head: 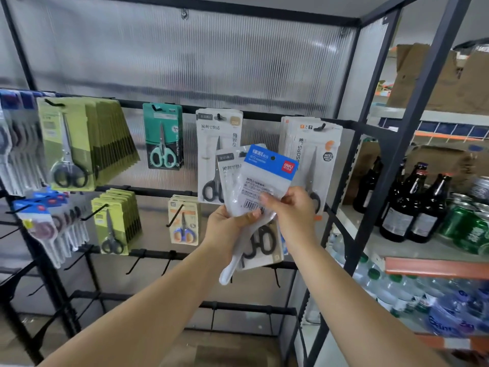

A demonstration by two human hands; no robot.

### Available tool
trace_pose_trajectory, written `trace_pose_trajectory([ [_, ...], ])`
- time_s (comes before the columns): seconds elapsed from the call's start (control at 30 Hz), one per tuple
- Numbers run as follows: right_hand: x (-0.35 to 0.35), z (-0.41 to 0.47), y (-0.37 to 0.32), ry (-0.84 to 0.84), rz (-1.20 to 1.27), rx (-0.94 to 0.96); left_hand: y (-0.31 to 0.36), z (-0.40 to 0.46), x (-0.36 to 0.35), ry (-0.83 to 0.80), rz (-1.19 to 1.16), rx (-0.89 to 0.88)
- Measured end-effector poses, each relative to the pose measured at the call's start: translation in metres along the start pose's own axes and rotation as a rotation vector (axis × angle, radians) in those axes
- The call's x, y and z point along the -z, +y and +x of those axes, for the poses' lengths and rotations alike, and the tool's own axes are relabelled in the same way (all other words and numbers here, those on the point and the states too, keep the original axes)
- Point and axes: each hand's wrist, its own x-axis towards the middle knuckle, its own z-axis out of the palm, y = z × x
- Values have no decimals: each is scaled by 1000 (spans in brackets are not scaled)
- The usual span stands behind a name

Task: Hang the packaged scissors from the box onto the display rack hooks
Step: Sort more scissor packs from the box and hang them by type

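Both hands, left hand (227, 226) and right hand (291, 207), grip 2 light, bendy, slippery packs (254, 186) mid-frame. Hold near the hole.

We face a black metal frame (408, 133) backed by a ribbed translucent panel (201, 56), which glows with soft daylight. To our right stands a shelving unit with orange beams (434, 267), bearing brown glass bottles (412, 205), green cans (468, 229), shrink-wrapped water bottles (397, 292) and cardboard boxes (444, 80). Below us lies a brownish floor (219, 350).
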Motion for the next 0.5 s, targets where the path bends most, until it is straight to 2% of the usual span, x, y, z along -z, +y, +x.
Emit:
trace_pose_trajectory([
  [0.17,-1,1,4,-10,139,55,14,-4,10,99,-58,123],
  [0.3,-10,-1,15,50,131,163,17,-10,23,163,32,33],
  [0.37,-22,-7,22,-7,34,230,15,-13,24,166,104,9],
  [0.43,-36,-15,31,-112,32,186,14,-16,26,182,187,-26],
  [0.5,-51,-20,39,-214,107,42,17,-18,31,155,187,-23],
])
